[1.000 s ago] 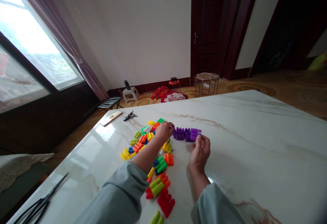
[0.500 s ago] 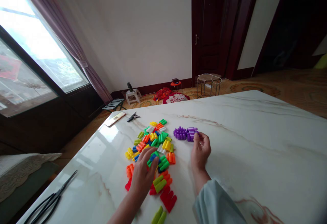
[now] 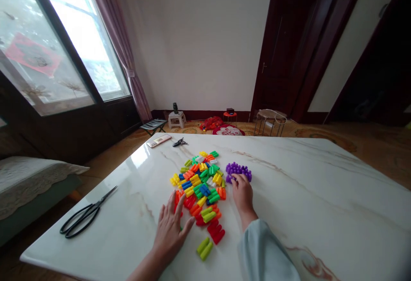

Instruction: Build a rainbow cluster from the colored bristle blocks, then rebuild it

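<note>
A purple toy block cluster [image 3: 239, 169], made of rounded knobbed pieces, stands on the table right of the loose blocks. My right hand [image 3: 243, 194] is at its near side, fingers bent and closed on a purple block [image 3: 229, 179] at the near left corner. Part of that block is hidden by the fingers. My left hand [image 3: 171, 225] is palm down with fingers spread at the near left of a mixed heap of coloured blocks [image 3: 205, 178]. Its fingertips cover some red and orange pieces. Close by lie red blocks [image 3: 216, 231] and a lime green block [image 3: 204, 249].
Black-handled scissors [image 3: 85, 217] lie at the table's left side. A phone [image 3: 159, 140] and small dark pliers [image 3: 180, 142] are near the far left edge of the marble-patterned table [image 3: 305, 195]. Beyond stand a white stool [image 3: 176, 119] and a wire-legged stool [image 3: 270, 116].
My right hand has shifted from the right end of the purple cluster to its near left corner. My left hand has drawn back from the heap's middle, fingers spreading. The head view has tilted.
</note>
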The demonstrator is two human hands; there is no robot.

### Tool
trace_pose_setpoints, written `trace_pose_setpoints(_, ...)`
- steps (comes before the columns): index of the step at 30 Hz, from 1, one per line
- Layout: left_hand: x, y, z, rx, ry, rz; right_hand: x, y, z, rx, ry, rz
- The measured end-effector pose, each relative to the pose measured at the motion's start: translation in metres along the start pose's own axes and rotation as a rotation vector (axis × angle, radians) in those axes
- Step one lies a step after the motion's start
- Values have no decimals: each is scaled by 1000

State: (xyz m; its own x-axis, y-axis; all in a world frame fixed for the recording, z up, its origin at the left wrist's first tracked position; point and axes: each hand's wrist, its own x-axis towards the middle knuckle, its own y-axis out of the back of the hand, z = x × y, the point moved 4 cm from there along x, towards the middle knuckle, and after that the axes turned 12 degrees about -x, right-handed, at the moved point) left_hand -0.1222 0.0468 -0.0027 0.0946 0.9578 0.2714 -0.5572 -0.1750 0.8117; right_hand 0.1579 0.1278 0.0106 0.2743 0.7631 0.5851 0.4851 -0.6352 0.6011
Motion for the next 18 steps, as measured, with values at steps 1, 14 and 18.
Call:
trace_pose_setpoints(1, 0, -1, 0, 7, -5, 5, 0, 1, 0, -14, 4, 12)
trace_pose_setpoints(14, 0, 2, 12, 30, 18, 45, -11, -2, -11, -74, 181, -146)
trace_pose_setpoints(18, 1, 3, 14, 26, 26, 32, -9, -8, -6, -83, 162, -201)
